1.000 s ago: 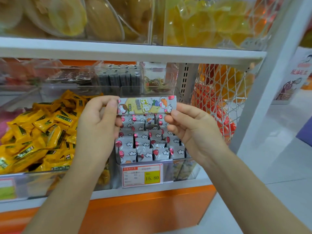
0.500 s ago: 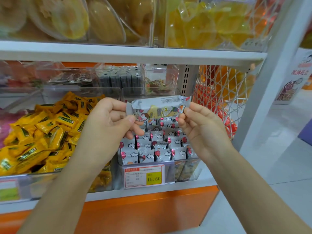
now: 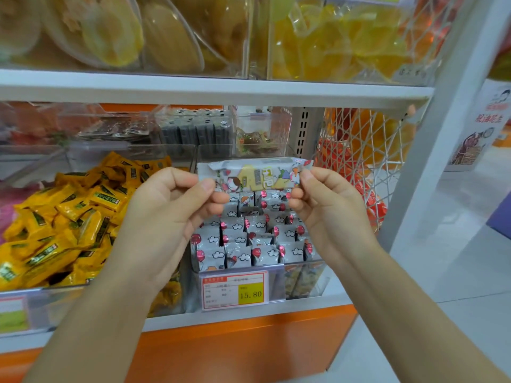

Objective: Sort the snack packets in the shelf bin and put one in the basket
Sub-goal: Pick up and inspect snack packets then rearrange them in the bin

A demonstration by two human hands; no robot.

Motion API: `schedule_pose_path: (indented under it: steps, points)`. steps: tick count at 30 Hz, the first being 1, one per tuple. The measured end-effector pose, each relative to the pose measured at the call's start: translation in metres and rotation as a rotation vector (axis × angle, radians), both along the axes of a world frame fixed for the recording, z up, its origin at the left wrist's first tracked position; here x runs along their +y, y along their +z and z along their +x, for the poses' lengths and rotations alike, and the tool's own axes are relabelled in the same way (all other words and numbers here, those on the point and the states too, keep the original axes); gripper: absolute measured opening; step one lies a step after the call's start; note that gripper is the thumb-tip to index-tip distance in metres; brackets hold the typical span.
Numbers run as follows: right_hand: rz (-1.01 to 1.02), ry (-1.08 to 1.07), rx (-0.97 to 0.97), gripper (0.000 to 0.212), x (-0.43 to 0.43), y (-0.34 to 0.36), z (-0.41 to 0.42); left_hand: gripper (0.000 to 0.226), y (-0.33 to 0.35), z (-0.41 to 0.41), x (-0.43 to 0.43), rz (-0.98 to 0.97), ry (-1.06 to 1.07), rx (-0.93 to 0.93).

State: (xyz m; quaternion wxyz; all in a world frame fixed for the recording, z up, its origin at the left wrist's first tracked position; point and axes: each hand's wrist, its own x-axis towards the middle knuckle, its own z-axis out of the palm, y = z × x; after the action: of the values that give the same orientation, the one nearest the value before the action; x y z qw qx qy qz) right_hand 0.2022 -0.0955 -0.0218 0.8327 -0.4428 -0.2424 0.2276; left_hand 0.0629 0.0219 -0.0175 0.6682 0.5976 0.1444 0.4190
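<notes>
I hold one long silver snack packet (image 3: 255,176) with cartoon print level in front of the shelf. My left hand (image 3: 166,217) pinches its left end and my right hand (image 3: 329,208) pinches its right end. Below it stands the clear shelf bin (image 3: 301,277), packed with rows of matching silver packets (image 3: 249,239) showing red balloons and clouds. A price tag (image 3: 235,290) reading 15.80 sits on the bin's front. No basket is in view.
A clear bin of yellow packets (image 3: 63,225) lies to the left. Dark packets (image 3: 196,131) and other clear boxes stand behind. A white shelf board (image 3: 215,91) runs overhead. A white net (image 3: 362,153) of orange goods hangs at the right, beside a white post (image 3: 442,128).
The packet has been turned over in my hands, from its printed face upright to tilted and flipped. Both hands shifted slightly right and kept hold of its ends.
</notes>
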Motion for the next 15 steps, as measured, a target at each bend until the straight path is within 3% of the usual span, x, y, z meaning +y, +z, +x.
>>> schedule_pose_path:
  steps: [4,7,11,15]
  points:
    - [-0.013,0.020,0.026,0.012,-0.001,0.001,-0.002,0.003,0.000,0.001,0.002,-0.158,-0.027,-0.072]
    - [-0.006,0.075,0.089,0.007,-0.002,0.004,-0.002,0.006,0.000,0.002,0.002,-0.166,-0.005,-0.077]
    - [-0.014,0.192,0.160,0.026,-0.003,0.008,0.002,0.006,-0.001,0.003,0.004,-0.038,0.089,-0.026]
    - [0.028,0.286,0.322,0.022,-0.001,0.010,0.003,0.010,-0.001,0.001,0.004,0.188,0.113,0.081]
